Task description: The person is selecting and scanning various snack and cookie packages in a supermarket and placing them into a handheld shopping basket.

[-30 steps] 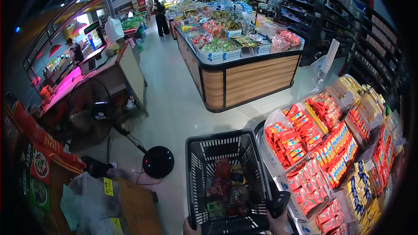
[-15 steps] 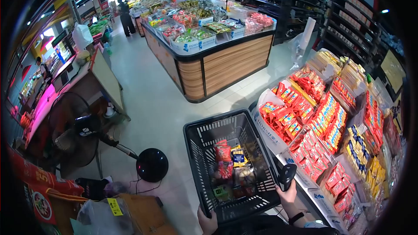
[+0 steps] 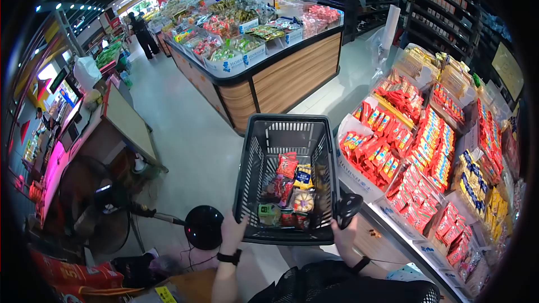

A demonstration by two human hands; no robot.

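A black plastic shopping basket (image 3: pixel 246 191) is held out in front of my body. My left hand (image 3: pixel 232 231) is closed round its near left rim. At the near right corner my right hand (image 3: pixel 345 233) grips the rim, just under a rounded black handle (image 3: pixel 349 207). Inside the basket lie a red snack packet (image 3: pixel 287 164), a blue-and-yellow packet (image 3: pixel 303 177), a clear pack of round biscuits (image 3: pixel 304 201) and a green-labelled pack (image 3: pixel 269 213). Other small packs beside them are hard to make out.
A slanted display (image 3: pixel 359 185) of red-wrapped snacks stands close on my right. Ahead is a wood-panelled island (image 3: pixel 297 70) piled with packaged sweets. A floor fan (image 3: pixel 92 202) with a round black base (image 3: pixel 204 228) is at left, beside a counter (image 3: pixel 132 120). A person (image 3: pixel 144 36) stands far down the aisle.
The basket has swung from a tilt to nearly straight and moved up in view, away from my body. My left hand has moved up and left with it; both hands keep their grip.
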